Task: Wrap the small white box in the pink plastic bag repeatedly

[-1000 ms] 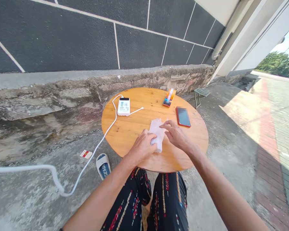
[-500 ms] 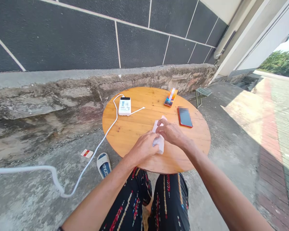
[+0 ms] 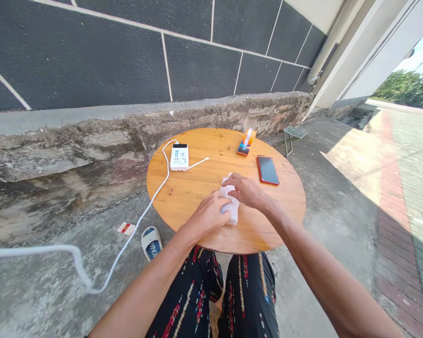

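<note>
A soft white wrapped bundle is on the round wooden tabletop, on the side close to the person. It is long and thin, and it points away from the person's knees. It sits between the two hands.

The left hand holds the near part of the bundle. Its grip is narrow, with the thumb on the near side and the fingers a bit farther up. The near end of the bundle pokes out past the thumb, to the right of this grip.

The right hand is over the far part. Its fingers are bent and hide some of the white wrap. I cannot tell if this grip is pinching the wrap or just touching it. A little of the far end peeks out by the fingertips.

A phone with a red edge lies near the right hand, a bit farther away. Past it is an orange and blue box. A white box with a black end is far to the left.
</note>
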Motion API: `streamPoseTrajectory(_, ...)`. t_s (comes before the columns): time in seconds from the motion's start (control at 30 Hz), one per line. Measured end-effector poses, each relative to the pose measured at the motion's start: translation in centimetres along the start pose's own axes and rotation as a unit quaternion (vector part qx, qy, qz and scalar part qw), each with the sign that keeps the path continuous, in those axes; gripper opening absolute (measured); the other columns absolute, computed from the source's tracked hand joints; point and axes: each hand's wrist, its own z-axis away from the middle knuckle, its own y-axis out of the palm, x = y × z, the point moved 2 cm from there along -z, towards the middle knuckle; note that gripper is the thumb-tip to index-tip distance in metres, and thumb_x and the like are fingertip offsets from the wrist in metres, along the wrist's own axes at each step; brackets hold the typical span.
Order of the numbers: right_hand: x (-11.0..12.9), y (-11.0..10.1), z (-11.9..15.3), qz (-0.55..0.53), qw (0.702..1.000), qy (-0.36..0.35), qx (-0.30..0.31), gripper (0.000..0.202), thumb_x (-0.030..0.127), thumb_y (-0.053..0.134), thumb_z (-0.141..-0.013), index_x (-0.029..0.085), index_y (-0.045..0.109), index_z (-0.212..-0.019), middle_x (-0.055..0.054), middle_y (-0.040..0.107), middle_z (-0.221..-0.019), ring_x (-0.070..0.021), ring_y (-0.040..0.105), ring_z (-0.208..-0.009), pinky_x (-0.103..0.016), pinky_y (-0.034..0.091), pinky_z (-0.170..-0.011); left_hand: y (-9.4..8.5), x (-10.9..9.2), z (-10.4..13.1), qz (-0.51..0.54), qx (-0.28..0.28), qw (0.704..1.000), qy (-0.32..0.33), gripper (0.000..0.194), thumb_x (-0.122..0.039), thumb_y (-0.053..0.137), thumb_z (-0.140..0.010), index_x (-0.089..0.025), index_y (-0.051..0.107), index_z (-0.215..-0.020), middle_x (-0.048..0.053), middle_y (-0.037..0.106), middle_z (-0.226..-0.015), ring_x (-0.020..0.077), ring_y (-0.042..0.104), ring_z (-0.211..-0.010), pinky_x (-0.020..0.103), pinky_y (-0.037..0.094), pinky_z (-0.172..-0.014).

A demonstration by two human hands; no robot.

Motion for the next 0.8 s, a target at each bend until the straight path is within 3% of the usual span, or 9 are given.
streamPoseTrajectory(0.1, -0.9, 0.0, 2.9, -0.064, 0.988, 0.071, -0.118, 0.022, 0.014, 0.051, -0.082, 0.018, 0.065, -0.099, -0.006, 0.065, -0.094, -0.016, 0.06, -0.075, -0.029, 0.046, -0.07, 0.0, -0.1, 0.1, 0.001, -0.003, 1.0, 0.003, 0.032, -0.018, 0.051, -0.073, -0.02, 0.069, -0.099, 0.007, 0.059, -0.103, 0.0204, 0.058, -0.093, 0.03, 0.045, -0.083)
streamPoseTrajectory(0.17, -1.4, 0.4, 4.9, -0.097, 0.98, 0.1, -0.144, 0.02, 0.017, 0.049, -0.084, 0.018, 0.065, -0.096, -0.006, 0.067, -0.094, -0.017, 0.061, -0.077, -0.03, 0.048, -0.071, -0.1, -0.3, 0.1, -0.003, 0.001, 1.0, 0.012, 0.029, -0.017, 0.051, -0.072, -0.019, 0.069, -0.094, 0.006, 0.061, -0.102, 0.0203, 0.058, -0.092, 0.029, 0.045, -0.083)
streamPoseTrajectory(0.27, -1.2, 1.4, 6.6, -0.115, 0.982, 0.091, -0.12, 0.026, 0.015, 0.043, -0.086, 0.019, 0.065, -0.099, -0.007, 0.068, -0.102, -0.0195, 0.063, -0.093, -0.033, 0.049, -0.081, -0.2, -0.5, 0.1, -0.011, 0.004, 1.0, 0.011, 0.024, -0.016, 0.05, -0.071, -0.018, 0.069, -0.087, 0.005, 0.062, -0.092, 0.0198, 0.058, -0.086, 0.028, 0.045, -0.078)
streamPoseTrajectory(0.37, -0.5, 2.2, 6.5, -0.104, 0.987, 0.064, -0.106, 0.034, 0.01, 0.04, -0.084, 0.018, 0.065, -0.106, -0.008, 0.067, -0.11, -0.0203, 0.059, -0.105, -0.037, 0.045, -0.093, -0.4, -0.7, 0.1, -0.005, -0.001, 1.0, 0.002, 0.023, -0.017, 0.049, -0.072, -0.018, 0.068, -0.085, 0.005, 0.063, -0.092, 0.019, 0.058, -0.083, 0.028, 0.044, -0.076)
streamPoseTrajectory(0.53, 0.8, 2.0, 5.6, -0.075, 0.994, 0.017, -0.076, 0.037, 0.004, 0.039, -0.08, 0.016, 0.069, -0.099, -0.008, 0.069, -0.104, -0.0205, 0.059, -0.1, -0.037, 0.044, -0.091, -0.5, -1.0, 0.1, 0.011, 0.008, 1.0, 0.001, 0.03, -0.016, 0.047, -0.071, -0.018, 0.069, -0.092, 0.005, 0.064, -0.093, 0.018, 0.057, -0.083, 0.026, 0.043, -0.074)
streamPoseTrajectory(0.8, 1.5, 1.4, 7.5, -0.118, 0.989, 0.034, -0.077, 0.035, 0.02, 0.051, -0.083, 0.022, 0.06, -0.117, -0.006, 0.065, -0.117, -0.0232, 0.057, -0.109, -0.041, 0.041, -0.095, -0.6, -0.7, -0.1, 0.022, 0.007, 1.0, 0.005, 0.024, -0.018, 0.05, -0.071, -0.018, 0.068, -0.086, 0.003, 0.063, -0.082, 0.0171, 0.057, -0.075, 0.025, 0.038, -0.063)
